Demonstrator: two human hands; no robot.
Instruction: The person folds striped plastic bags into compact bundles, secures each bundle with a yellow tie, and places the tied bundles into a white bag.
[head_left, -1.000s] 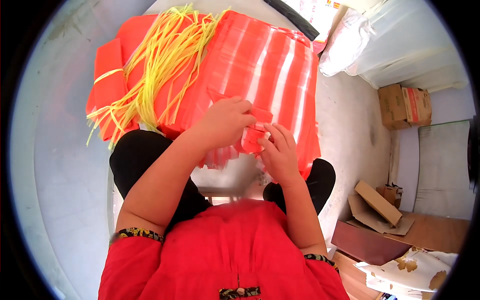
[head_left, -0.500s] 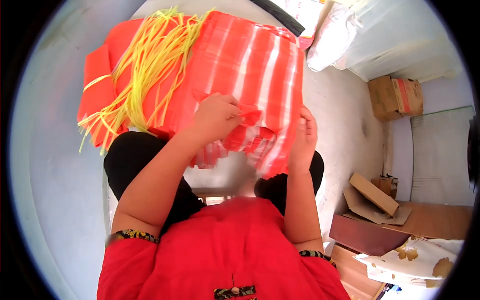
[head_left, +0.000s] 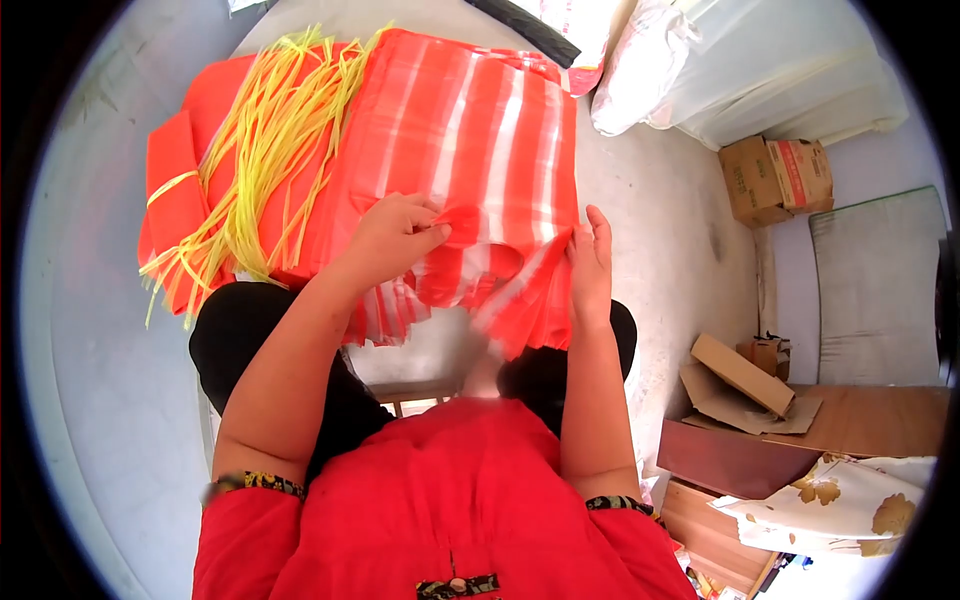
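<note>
A stack of red-and-clear striped plastic bags (head_left: 455,130) lies in front of me, its ruffled lower edges hanging toward my knees. My left hand (head_left: 400,232) pinches the top bag's plastic near the lower left of the stack. At the stack's right edge, my right hand (head_left: 591,262) rests upright against the plastic, fingers stretched out. Left of the stack, a bunch of yellow strips (head_left: 270,140) lies across more red plastic (head_left: 215,95). A folded red bundle (head_left: 175,185) tied with a yellow strip sits at the far left.
A black bar (head_left: 525,32) and a white plastic bag (head_left: 643,68) are beyond the stack. To the right stand a cardboard box (head_left: 757,183), a brown cabinet (head_left: 850,425) with an opened carton (head_left: 742,375) on it, and a flowered cloth (head_left: 830,510).
My right hand has moved from the middle of the lower edge to the stack's right side and opened. The small red piece between my hands has unfolded. The whole view has shifted.
</note>
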